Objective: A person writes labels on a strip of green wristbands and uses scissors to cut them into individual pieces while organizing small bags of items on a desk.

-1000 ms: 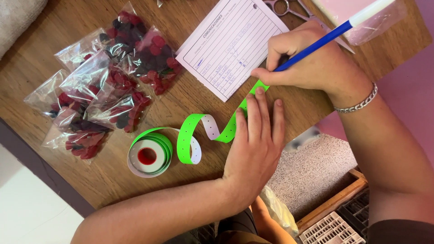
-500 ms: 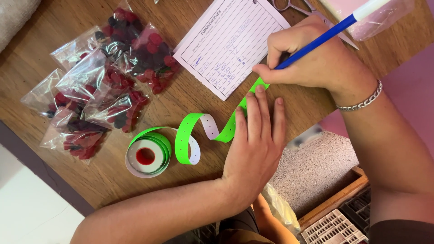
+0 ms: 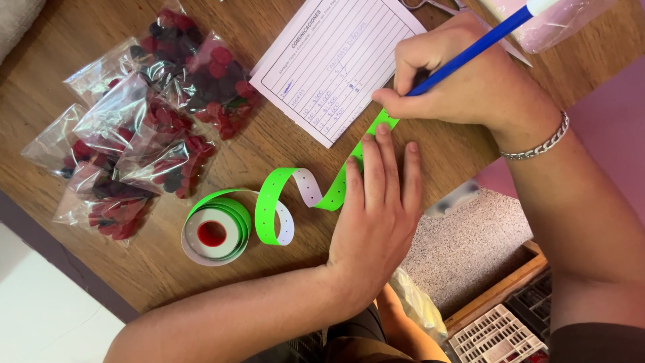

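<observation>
— What have we got under our hands?

— Our left hand [image 3: 376, 215] lies flat on the wooden table [image 3: 282, 144], fingers [image 3: 373, 168] stretched out straight and close together, gripping nothing; they press down on the bright green label strip [image 3: 334, 195]. The strip runs from under those fingers up to our right hand [image 3: 463, 84] at the far side.

— And the right?

— Curled tight around a blue pen [image 3: 470, 50], thumb and forefinger pinched low on the barrel. The tip meets the far end of the strip, just beside the near edge of the lined paper form [image 3: 336, 64].

— Where does the strip come from?

— It loops once in the middle of the table, showing its white back, then winds into the green roll [image 3: 216, 232] lying flat to the left of our left hand, near the table's edge.

— Anything else around?

— Clear bags of red and dark sweets [image 3: 144, 131] are piled to the left, far of the roll. Scissors [image 3: 430, 5] peek in at the far edge.
</observation>
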